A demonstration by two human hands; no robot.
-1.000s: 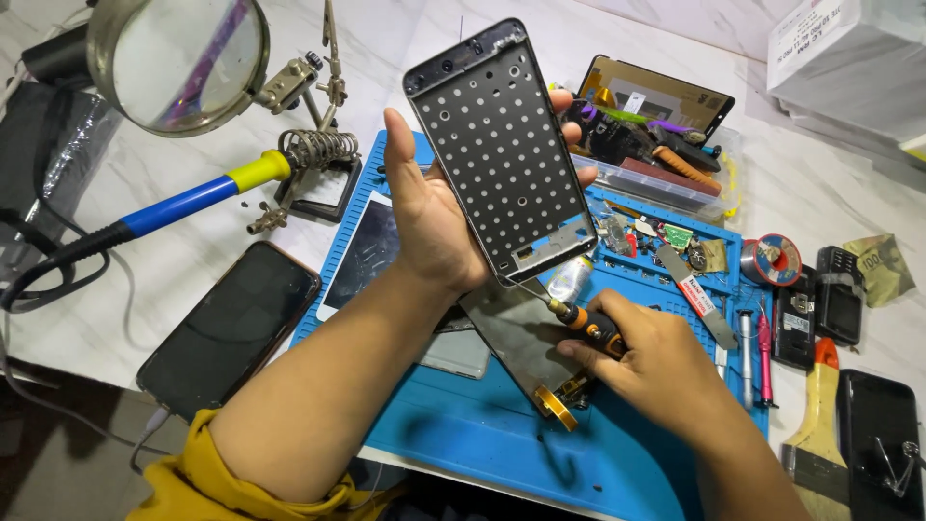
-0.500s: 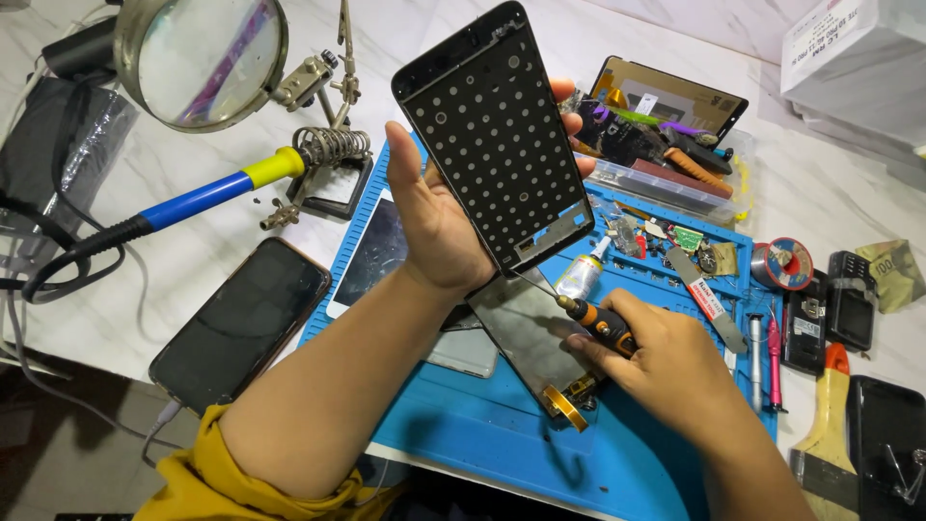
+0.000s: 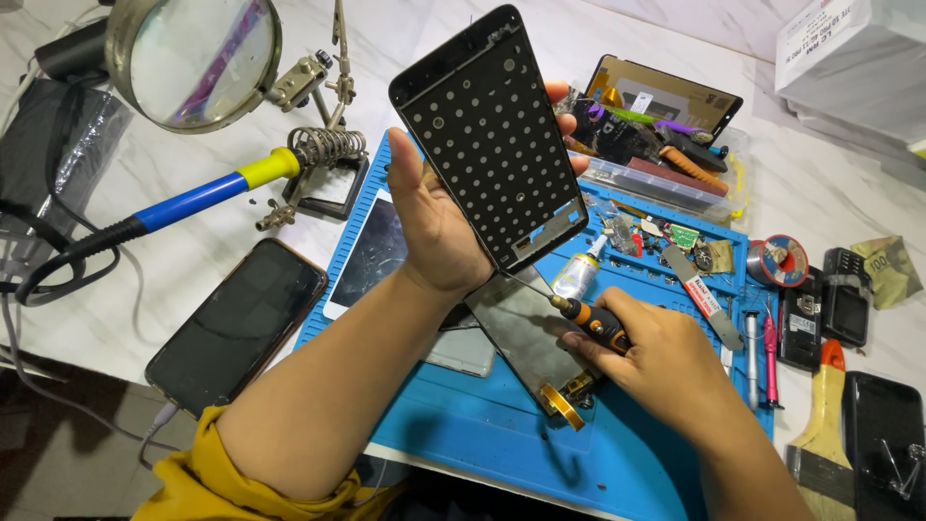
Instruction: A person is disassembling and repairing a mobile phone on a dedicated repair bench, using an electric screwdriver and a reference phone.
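We count two hands: the left hand (image 3: 439, 227) and the right hand (image 3: 656, 357). One perforated phone frame (image 3: 492, 135), one screwdriver (image 3: 588, 318). Taking the blue mat (image 3: 463, 444) as landmark: one magnifier (image 3: 193, 58) and one soldering iron (image 3: 207, 188) left of it, one dark phone (image 3: 236, 323) at its left edge, one paintbrush (image 3: 820, 425) to its right.

the screwdriver (image 3: 590, 319) tip is lost behind the lower edge of the frame (image 3: 489, 135), and its handle is mostly wrapped inside the right hand (image 3: 666, 362). the left hand (image 3: 439, 227) fingers are covered by the frame, only tips being seen at its far side. the panel (image 3: 526, 333) on the mat (image 3: 463, 434) is partly masked by both hands. the magnifier (image 3: 193, 58) is cut by the top edge, the brush (image 3: 820, 425) by the bottom edge. parts in the tray (image 3: 666, 145) are too small to be told.
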